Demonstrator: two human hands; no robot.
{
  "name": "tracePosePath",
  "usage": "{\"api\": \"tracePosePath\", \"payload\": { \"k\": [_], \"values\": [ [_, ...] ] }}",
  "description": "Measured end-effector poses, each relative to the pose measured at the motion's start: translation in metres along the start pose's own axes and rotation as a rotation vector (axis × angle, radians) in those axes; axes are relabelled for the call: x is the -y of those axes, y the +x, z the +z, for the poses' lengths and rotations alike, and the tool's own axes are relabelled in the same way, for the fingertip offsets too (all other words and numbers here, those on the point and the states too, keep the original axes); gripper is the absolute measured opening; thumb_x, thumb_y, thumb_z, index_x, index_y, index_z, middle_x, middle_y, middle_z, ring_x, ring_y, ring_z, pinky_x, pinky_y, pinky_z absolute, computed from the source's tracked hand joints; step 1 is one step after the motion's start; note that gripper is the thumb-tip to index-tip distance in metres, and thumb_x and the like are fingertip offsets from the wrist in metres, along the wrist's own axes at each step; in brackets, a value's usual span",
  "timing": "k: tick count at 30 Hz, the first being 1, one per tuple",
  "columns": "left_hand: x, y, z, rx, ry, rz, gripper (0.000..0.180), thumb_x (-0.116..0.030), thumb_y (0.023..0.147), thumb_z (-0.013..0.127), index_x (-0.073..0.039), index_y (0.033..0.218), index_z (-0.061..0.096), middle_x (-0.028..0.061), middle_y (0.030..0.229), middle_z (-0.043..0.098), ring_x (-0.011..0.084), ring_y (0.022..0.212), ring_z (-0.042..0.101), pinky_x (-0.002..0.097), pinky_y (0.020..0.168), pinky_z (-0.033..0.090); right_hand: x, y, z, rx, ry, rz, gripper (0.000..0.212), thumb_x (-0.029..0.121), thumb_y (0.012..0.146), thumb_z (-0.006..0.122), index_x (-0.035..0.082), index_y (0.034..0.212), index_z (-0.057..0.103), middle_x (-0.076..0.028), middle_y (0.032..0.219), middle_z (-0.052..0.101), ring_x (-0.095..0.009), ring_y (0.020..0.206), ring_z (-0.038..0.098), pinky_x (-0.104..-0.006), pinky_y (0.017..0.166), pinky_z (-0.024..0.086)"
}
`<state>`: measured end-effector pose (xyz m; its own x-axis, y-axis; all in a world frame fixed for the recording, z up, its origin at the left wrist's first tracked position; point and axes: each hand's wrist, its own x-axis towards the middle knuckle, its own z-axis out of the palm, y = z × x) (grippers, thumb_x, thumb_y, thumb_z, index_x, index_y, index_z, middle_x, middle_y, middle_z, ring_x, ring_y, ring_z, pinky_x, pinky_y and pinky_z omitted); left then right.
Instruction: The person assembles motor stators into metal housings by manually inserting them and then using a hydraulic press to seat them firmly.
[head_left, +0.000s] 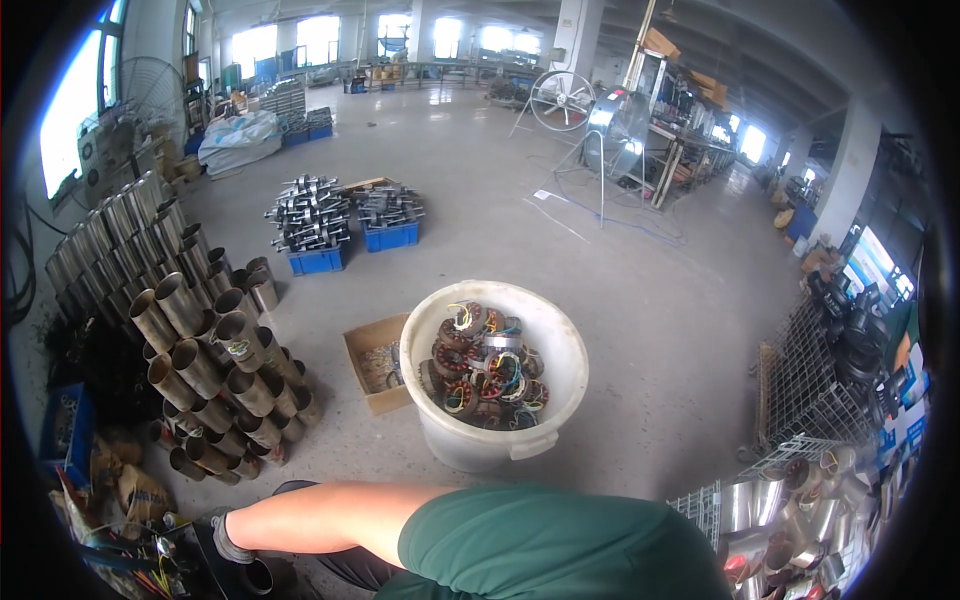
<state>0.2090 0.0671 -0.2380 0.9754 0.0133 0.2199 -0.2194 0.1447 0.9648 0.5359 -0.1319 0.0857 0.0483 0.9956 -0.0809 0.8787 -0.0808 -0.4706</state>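
My right arm, in a short green sleeve, reaches across the lower edge to the left. My right hand [232, 540] wears a grey glove and lies beside a dark, box-like fixture [190, 555]. Its fingers are hidden, so I cannot tell what it holds. A short metal tube [258, 577] stands open-ended just below the glove. Coloured wires [150, 578] lie at the lower left, near the fixture. My left hand is out of view.
A white tub [480, 455] holds several wound motor stators [490, 370], beside a cardboard box [375, 350]. Metal tubes [215, 370] are stacked at left. Blue crates [317, 261] hold shafted rotors. Wire baskets [810, 390] stand at right; the nearer one holds metal cylinders [770, 495].
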Motion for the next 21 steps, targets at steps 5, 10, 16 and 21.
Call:
{"api": "tracePosePath", "payload": {
  "k": [5,10,16,21],
  "values": [
    [0.000,-0.011,0.000,-0.545,-0.524,-0.601,0.044,-0.030,0.109,0.052,-0.002,0.141,0.060,0.0155,0.138,0.063,0.0334,0.127,0.057,0.0470,0.114,0.046,0.005,0.000,-0.001,0.012,-0.002,-0.005,0.040,0.033,0.084,0.069,0.009,0.114,0.080,-0.010,0.090,0.079,-0.024,0.083,0.075,-0.0456,0.075,0.060],
    [-0.002,0.001,0.021,-0.865,-0.370,-0.744,0.043,-0.034,0.109,0.052,-0.003,0.136,0.064,0.0139,0.131,0.066,0.0314,0.124,0.057,0.0445,0.113,0.046,-0.003,-0.008,0.006,0.024,0.016,0.028,0.040,0.032,0.084,0.068,0.009,0.114,0.080,-0.010,0.091,0.079,-0.024,0.083,0.075,-0.0456,0.075,0.060],
    [-0.011,-0.008,0.001,-0.898,-0.293,-0.594,0.046,-0.031,0.110,0.053,-0.001,0.143,0.060,0.0130,0.136,0.064,0.0290,0.132,0.055,0.0435,0.117,0.043,0.022,0.002,0.000,0.028,-0.006,-0.005,0.040,0.031,0.084,0.068,0.009,0.114,0.080,-0.010,0.091,0.079,-0.024,0.084,0.075,-0.0457,0.075,0.060],
    [-0.037,0.011,0.016,-0.890,-0.207,-0.518,0.046,-0.025,0.109,0.056,0.000,0.148,0.057,0.0121,0.138,0.066,0.0294,0.126,0.059,0.0423,0.112,0.048,0.025,-0.001,0.006,0.033,-0.016,0.018,0.039,0.031,0.084,0.067,0.009,0.114,0.080,-0.011,0.092,0.079,-0.025,0.084,0.075,-0.0458,0.075,0.060]
  ]
}}
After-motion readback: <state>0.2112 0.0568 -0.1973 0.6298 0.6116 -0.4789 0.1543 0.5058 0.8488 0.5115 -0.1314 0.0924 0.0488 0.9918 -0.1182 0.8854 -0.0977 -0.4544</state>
